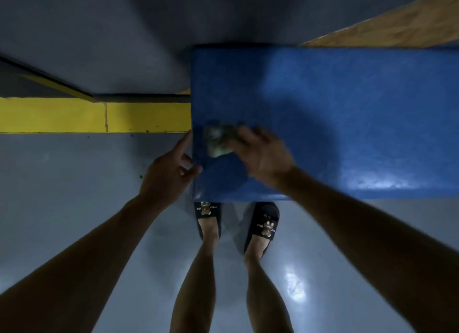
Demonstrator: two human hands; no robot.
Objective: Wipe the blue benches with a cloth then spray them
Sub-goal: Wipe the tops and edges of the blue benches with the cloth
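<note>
Blue bench (335,114): right hand (260,154) presses a soft, limp cloth (218,139) near its corner; left hand (169,173), fingers loose, steadies the edge.

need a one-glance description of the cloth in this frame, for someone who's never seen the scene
Find the big blue bench filling the right of the head view. At its near-left corner, the right hand presses down on a small crumpled grey-green cloth. It is the only pale, soft thing on the blue top; the left hand beside it grips only the bench's end edge.
</note>
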